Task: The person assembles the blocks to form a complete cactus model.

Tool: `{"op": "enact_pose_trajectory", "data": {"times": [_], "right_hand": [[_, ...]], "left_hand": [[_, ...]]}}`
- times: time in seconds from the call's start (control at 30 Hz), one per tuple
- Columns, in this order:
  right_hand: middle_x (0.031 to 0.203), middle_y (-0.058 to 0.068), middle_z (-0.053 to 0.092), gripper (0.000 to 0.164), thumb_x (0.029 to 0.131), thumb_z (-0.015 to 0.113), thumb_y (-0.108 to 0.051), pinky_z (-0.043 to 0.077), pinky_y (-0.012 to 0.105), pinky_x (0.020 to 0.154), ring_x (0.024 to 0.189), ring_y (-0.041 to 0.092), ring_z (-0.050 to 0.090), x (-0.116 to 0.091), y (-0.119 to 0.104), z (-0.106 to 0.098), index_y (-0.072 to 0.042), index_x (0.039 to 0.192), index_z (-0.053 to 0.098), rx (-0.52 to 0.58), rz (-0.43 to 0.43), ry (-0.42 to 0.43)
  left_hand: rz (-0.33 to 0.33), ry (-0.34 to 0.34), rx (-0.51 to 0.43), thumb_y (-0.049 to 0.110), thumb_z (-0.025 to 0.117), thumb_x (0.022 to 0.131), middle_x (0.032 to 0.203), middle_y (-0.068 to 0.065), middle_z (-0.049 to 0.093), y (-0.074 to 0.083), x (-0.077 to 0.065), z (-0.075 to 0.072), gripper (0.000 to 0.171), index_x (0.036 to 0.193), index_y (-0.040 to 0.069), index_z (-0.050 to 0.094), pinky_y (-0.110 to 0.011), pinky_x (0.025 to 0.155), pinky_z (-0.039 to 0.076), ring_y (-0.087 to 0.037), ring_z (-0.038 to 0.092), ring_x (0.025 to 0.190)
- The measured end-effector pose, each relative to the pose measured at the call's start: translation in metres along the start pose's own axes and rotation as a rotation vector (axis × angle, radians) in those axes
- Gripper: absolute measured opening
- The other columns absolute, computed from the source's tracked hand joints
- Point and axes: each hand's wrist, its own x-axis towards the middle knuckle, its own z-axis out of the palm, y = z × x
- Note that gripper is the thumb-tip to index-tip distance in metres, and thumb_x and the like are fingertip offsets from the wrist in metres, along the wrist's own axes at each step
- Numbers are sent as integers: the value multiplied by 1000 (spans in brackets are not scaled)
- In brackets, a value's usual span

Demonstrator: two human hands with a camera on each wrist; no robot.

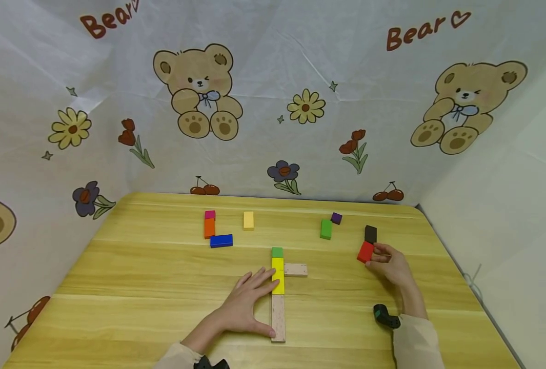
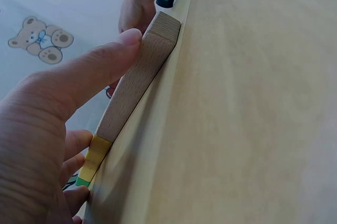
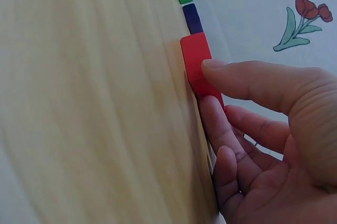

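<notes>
On the table a column of blocks runs toward me: a small green block point(image 1: 277, 252) at the far end, a yellow block point(image 1: 278, 287) and a long plain wooden block point(image 1: 278, 315). A shorter plain wooden block point(image 1: 296, 269) juts out to the right beside the yellow one. My left hand point(image 1: 245, 307) spreads over the column, its fingertips on the yellow block and the thumb at the near end of the long wooden one. Off to the right, my right hand point(image 1: 395, 266) pinches a red block point(image 3: 196, 58) between thumb and fingers, just in front of a black block point(image 1: 370, 233).
Back left lie a pink block point(image 1: 210, 214), an orange block point(image 1: 209, 229), a blue block point(image 1: 221, 241) and a pale yellow block point(image 1: 248, 221). A green block point(image 1: 326, 229) and a purple block point(image 1: 336, 218) lie back right. A bear-print curtain point(image 1: 263, 154) stands behind the table.
</notes>
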Motion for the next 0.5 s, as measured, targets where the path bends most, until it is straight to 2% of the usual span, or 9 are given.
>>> {"op": "enact_pose_trajectory", "data": {"times": [0.1,0.33,0.5], "right_hand": [[136,31,50,70,85,76,-17,45,8,76,88,-7,60,0,-1,-1,6,142,42,-27,0,1],[132,28,57,70,84,78,-24,43,12,79,90,4,65,0,-3,-1,5,140,47,-90,19,25],[130,28,59,71,84,78,-25,45,13,76,94,13,67,-2,-8,0,6,140,46,-88,34,36]], "left_hand": [[1,2,9,69,77,64,164,3,18,-1,0,0,107,151,18,39,-56,121,9,-27,12,153],[0,2,4,69,77,64,164,3,18,-1,-1,0,107,151,18,39,-56,121,9,-27,12,153],[-1,0,12,69,77,64,164,3,18,-1,-1,1,107,151,19,39,-56,121,10,-27,12,153]]}}
